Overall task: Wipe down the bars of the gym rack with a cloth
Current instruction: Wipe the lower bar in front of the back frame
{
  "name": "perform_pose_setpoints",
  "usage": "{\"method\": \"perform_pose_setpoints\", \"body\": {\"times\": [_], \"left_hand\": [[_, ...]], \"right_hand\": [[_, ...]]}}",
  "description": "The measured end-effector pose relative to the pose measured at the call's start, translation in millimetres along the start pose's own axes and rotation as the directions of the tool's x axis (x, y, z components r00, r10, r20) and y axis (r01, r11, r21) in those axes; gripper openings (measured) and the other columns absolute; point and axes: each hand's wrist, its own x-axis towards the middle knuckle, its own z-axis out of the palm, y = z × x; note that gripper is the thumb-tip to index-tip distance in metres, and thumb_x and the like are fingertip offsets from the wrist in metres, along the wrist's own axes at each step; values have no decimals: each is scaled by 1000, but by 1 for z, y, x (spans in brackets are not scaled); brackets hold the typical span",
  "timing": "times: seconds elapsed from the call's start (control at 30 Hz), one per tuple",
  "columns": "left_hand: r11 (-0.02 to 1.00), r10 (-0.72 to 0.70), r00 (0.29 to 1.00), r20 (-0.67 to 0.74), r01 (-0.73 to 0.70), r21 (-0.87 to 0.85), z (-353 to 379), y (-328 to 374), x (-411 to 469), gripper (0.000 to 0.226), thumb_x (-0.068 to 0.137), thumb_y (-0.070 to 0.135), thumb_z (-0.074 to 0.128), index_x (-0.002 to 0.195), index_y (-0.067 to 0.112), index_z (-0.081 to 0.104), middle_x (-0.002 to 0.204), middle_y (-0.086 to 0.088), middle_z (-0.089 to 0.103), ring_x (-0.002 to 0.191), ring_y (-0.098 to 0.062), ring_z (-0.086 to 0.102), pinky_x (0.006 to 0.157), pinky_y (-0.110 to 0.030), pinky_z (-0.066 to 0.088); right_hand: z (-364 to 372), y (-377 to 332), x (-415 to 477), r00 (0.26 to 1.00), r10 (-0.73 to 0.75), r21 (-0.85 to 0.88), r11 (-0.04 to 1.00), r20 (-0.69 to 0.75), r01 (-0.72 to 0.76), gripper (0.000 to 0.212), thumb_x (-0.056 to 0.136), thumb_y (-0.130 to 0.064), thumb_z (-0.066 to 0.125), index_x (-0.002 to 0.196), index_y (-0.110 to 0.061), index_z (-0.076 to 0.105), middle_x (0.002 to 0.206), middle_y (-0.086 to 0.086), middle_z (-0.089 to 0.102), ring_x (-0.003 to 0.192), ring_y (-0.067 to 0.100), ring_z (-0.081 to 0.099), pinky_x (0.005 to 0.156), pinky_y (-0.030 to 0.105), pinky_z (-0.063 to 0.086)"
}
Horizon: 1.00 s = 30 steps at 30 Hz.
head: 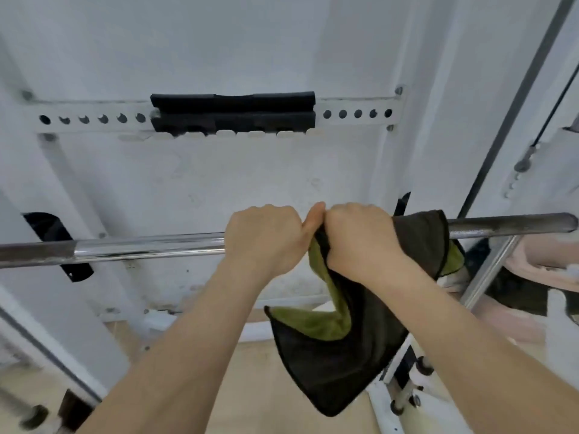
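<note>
Two hands sit side by side on the horizontal steel bar (141, 247), about mid-span. Left hand (266, 242) grips bare chrome, fingers curled fully round it, likely to steady the bar against rolling; its thumb touches the cloth (338, 355). Right hand (360, 239) clamps the cloth onto the bar, fingers closed tight round both, so the fabric wraps the metal for a wiping stroke. Cloth is dark with a green inner face; the loose part hangs below the bar and a flap drapes over it further right.
</note>
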Motion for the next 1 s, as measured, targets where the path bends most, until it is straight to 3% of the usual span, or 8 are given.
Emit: {"method": "perform_pose_setpoints", "body": {"times": [0.1,0.23,0.4,0.57,0.7,0.83,0.9,1.0], "left_hand": [[999,10,997,-80,-12,-31,2,-3,-2,65,99,54,10,54,18,40,54,-1,42,54,-26,43,59,-33,34],[998,60,996,-62,-62,-25,3,-7,-5,71,96,60,6,56,18,47,54,0,46,52,-24,45,57,-32,35],[996,88,993,-76,-87,21,5,-5,-5,67,97,58,11,58,16,45,56,0,47,54,-26,47,56,-32,34],[996,85,993,-82,-82,38,6,-6,-4,53,101,42,17,82,16,60,60,0,44,58,-27,40,55,-31,27],[998,23,995,-93,-28,-58,6,-3,-4,52,102,39,19,63,16,45,75,-7,63,64,-29,47,63,-33,34],[999,42,997,-66,-41,24,7,-6,-5,45,102,34,22,85,12,57,73,-4,56,66,-30,48,63,-33,36],[995,53,998,-36,-50,88,6,-4,-6,37,101,31,24,109,17,57,79,-3,56,68,-31,50,63,-33,39],[994,-2,1000,-12,3,105,4,2,-4,32,100,27,27,116,19,53,74,0,50,67,-30,49,57,-30,35]], "right_hand": [[2,-26,6,997,-27,42,999,-79,31,20,77,-23,54,64,-23,38,59,-6,40,49,12,33,47,28,19],[15,29,-6,985,-111,-10,994,-135,111,29,82,-44,55,68,-24,40,61,-7,46,52,17,44,56,31,24],[14,100,-26,990,82,-48,995,-114,-88,30,79,-49,63,67,-27,46,62,-10,53,60,19,53,64,32,31],[4,19,-7,999,27,12,1000,-23,-27,11,74,-19,56,76,-22,45,68,-6,47,65,24,54,66,33,37],[8,-23,0,993,-36,42,998,-113,41,12,77,-24,55,82,-22,45,72,-4,49,67,24,53,70,35,37],[9,47,-15,991,-106,14,994,-84,108,30,79,-48,58,79,-23,42,78,-4,57,72,22,58,70,35,37],[10,105,-31,996,-2,-45,999,-88,-2,36,75,-58,56,75,-24,44,72,-8,52,72,21,58,69,35,36],[5,185,-52,977,206,-70,975,-58,-210,38,73,-62,56,72,-25,48,69,-8,53,72,22,59,71,35,42]]}}
